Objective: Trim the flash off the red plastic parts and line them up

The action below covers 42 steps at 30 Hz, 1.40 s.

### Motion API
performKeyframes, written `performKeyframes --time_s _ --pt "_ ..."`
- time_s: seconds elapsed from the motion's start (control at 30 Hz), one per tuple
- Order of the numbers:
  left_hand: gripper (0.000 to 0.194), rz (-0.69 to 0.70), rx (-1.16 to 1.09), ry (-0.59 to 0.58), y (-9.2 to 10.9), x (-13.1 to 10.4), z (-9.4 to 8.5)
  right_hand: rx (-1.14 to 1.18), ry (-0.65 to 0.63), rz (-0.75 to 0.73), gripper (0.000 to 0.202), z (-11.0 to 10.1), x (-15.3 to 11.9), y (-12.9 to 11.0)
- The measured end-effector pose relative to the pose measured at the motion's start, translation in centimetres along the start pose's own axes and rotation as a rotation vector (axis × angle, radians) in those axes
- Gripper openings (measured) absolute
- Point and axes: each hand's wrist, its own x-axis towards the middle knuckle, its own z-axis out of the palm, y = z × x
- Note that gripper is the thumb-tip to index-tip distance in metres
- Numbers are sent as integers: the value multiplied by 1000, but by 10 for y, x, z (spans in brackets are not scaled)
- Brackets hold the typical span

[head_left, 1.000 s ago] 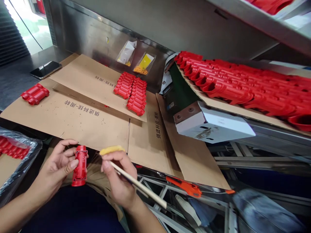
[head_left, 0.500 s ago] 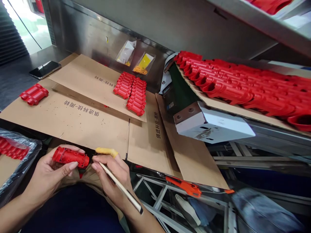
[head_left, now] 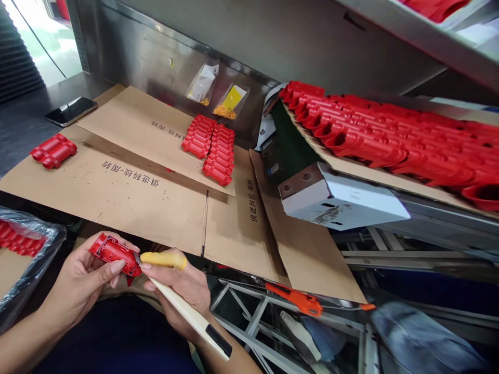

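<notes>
My left hand [head_left: 88,278] grips a hollow red plastic part [head_left: 115,253] between thumb and fingers, its open side facing up. My right hand [head_left: 181,285] is closed around a knife with a cream handle [head_left: 187,314] and a black end; a yellow finger cot [head_left: 163,259] covers its index finger. The short metal blade meets the right end of the red part, mostly hidden by the fingers. Both hands are in front of my lap, just below the cardboard-covered bench edge. Two similar red parts [head_left: 53,150] lie side by side at the bench's left.
Cardboard sheets [head_left: 156,192] cover the bench, with several red parts [head_left: 218,156] in rows on top. A phone [head_left: 71,111] lies at back left. A rack of red tubes [head_left: 370,130] slopes along the right. Orange-handled cutters [head_left: 296,299] lie below the bench edge. A plastic-lined box [head_left: 54,241] stands left.
My right hand has moved slightly left, bringing the knife against the red part's end. The knife handle has turned. My left hand has tilted the red part, right end downward.
</notes>
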Motion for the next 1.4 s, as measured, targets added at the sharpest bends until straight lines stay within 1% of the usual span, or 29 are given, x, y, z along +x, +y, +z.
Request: performKeyframes --time_s 0.1,0.17,0.3,0.43,0.57,0.6,0.67,0.73,0.77,0.8,0.87,0.9,0.97,1.03,1.17,1.2,1.23,1.3,1.37,1.4 --pt "27 9 35 -84 -3 2 -7 -14 1 14 43 0 1 -2" --pt "25 15 51 -100 -4 3 -11 -14 8 21 41 0 1 -2" --pt "26 32 20 -34 -4 1 -9 -19 19 24 34 3 -1 -2" --pt "27 55 -19 -33 -2 -2 -4 -35 51 51 31 6 -5 -5" --pt "32 40 -89 46 0 -5 -2 -46 70 101 27 8 -9 -8" --pt "32 40 -96 41 0 -5 -3 -41 72 115 24 8 -10 -8" --pt "31 42 -78 -13 -1 -4 -6 2 63 151 17 7 -10 -5" --pt "30 27 -47 -45 -1 -2 -7 58 19 165 14 3 -8 0" --pt "33 15 -43 -39 -1 -1 -6 57 -20 135 15 0 -6 3" --pt "38 3 -47 -18 0 0 -5 23 -61 76 15 -3 -3 4" --pt "51 -9 -68 21 1 1 -2 -137 -150 -87 19 -10 3 6" --pt "56 -8 -71 21 2 1 -1 -228 -197 -162 21 -13 6 5" --pt "57 -3 -60 -13 2 3 -1 -345 -280 -242 23 -17 9 4" --pt "52 -14 -48 -49 1 5 -3 -351 -317 -250 24 -17 10 3" --pt "49 -62 -48 -114 -2 6 -6 -182 -217 -180 20 -14 8 9" --pt "49 -69 -49 -131 -2 6 -6 -134 -190 -133 17 -13 7 11" --pt "51 -76 -46 -144 -1 5 -5 -71 -160 -56 15 -12 7 12" --pt "55 -84 -32 -149 1 2 -3 140 -87 182 13 -9 8 14" --pt "59 -78 -3 -127 4 0 1 423 9 423 21 -4 10 16" --pt "60 -69 16 -109 5 -1 2 542 48 499 27 -1 11 17"
